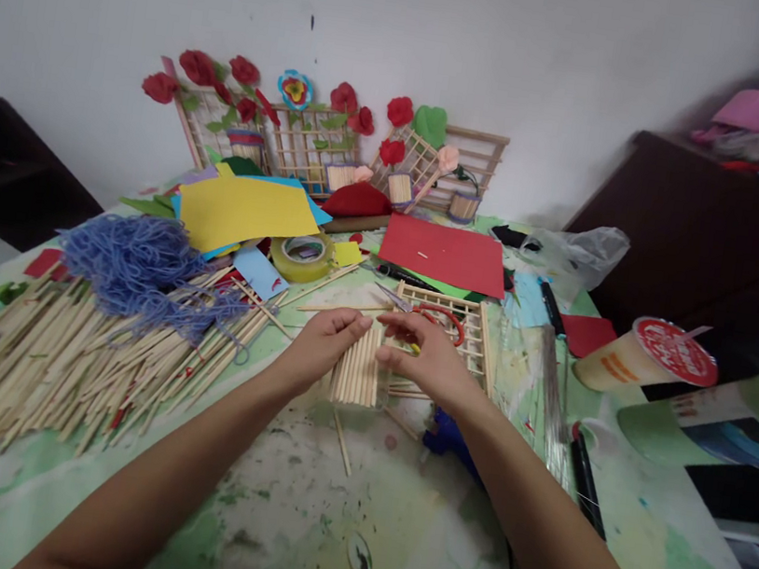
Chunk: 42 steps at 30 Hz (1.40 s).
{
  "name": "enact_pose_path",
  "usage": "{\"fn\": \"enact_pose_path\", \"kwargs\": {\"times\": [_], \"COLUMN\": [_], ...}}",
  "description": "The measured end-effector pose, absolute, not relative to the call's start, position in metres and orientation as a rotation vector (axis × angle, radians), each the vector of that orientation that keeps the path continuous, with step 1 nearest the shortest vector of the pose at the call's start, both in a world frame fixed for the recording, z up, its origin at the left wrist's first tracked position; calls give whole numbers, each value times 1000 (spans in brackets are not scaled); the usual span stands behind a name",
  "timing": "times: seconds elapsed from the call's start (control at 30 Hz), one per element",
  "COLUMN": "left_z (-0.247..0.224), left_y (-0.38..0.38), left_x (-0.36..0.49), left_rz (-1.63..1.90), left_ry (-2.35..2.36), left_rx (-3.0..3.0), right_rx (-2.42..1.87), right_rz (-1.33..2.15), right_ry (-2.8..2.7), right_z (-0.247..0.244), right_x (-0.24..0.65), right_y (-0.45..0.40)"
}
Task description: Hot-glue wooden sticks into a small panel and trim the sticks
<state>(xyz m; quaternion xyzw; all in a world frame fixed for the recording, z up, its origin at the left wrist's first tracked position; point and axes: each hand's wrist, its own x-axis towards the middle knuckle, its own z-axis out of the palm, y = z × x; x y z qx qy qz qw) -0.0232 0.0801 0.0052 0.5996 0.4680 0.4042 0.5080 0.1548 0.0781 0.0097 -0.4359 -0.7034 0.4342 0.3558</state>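
Note:
A small panel of short wooden sticks (359, 371), laid side by side, stands between my hands near the middle of the table. My left hand (329, 345) is at its upper left edge, thumb and forefinger pressed together; what they may pinch is too small to make out. At the panel's upper right is my right hand (429, 359), thumb and fingers apart with a gap between them. Behind the right hand lie red-handled scissors (448, 322) on a wooden stick lattice (485, 337). A blue tool (448, 437), partly hidden, sits under my right forearm.
Loose sticks (58, 362) and blue yarn (132, 264) cover the left side. Coloured paper (444, 254), tape (303, 255) and lattices with paper flowers (310, 148) stand behind. At the right are a lidded cup (644, 355), a bottle (721, 413) and a black pen (587, 479).

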Motion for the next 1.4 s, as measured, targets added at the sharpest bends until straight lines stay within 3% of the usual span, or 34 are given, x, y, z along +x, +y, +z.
{"fn": "enact_pose_path", "kwargs": {"times": [0.27, 1.0, 1.4], "left_z": [9, -1, 2], "left_y": [81, 76, 76], "left_x": [-25, -17, -22], "left_rz": [1057, 1247, 1198], "left_ry": [1110, 1154, 1091], "left_rx": [1314, 1218, 1278], "right_rx": [-973, -1015, -1077], "right_rz": [703, 589, 437], "right_ry": [-2271, -2157, -2400], "right_z": [22, 15, 26], "right_x": [161, 142, 163], "right_y": [66, 61, 62]}}
